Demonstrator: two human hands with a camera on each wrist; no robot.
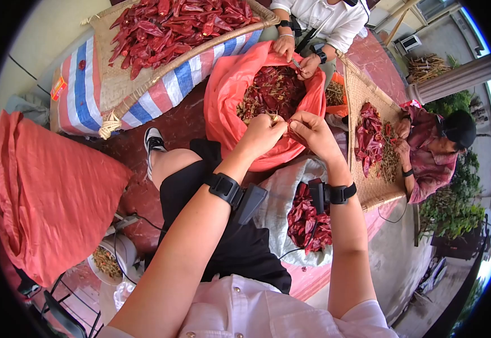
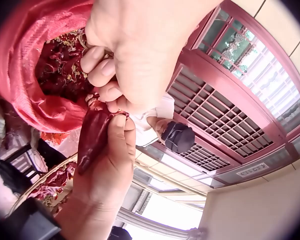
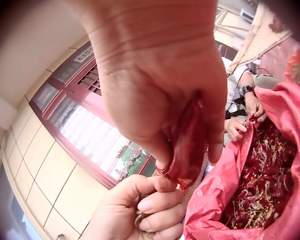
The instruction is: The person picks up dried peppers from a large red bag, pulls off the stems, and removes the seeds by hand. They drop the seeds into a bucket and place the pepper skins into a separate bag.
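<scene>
A dried red chili pepper (image 2: 92, 140) lies in my right hand (image 1: 317, 134), gripped between thumb and fingers, its tip pointing away from the stem end. My left hand (image 1: 261, 136) pinches the stem end of this chili, fingers curled. Brown stem bits (image 3: 138, 214) show inside the left hand's curled fingers. Both hands meet over the near rim of an open red woven sack (image 1: 218, 107). Inside it lies a mix of dried chilies and loose stems (image 1: 273, 84).
Across the sack, a person's hands (image 1: 296, 59) work at its far rim. Right, another person in a cap sits at a woven tray (image 1: 364, 174) with chilies and stems. Chilies pile (image 1: 178, 28) on a mat at left; a pale sack (image 1: 276, 225) of chilies stands by my legs.
</scene>
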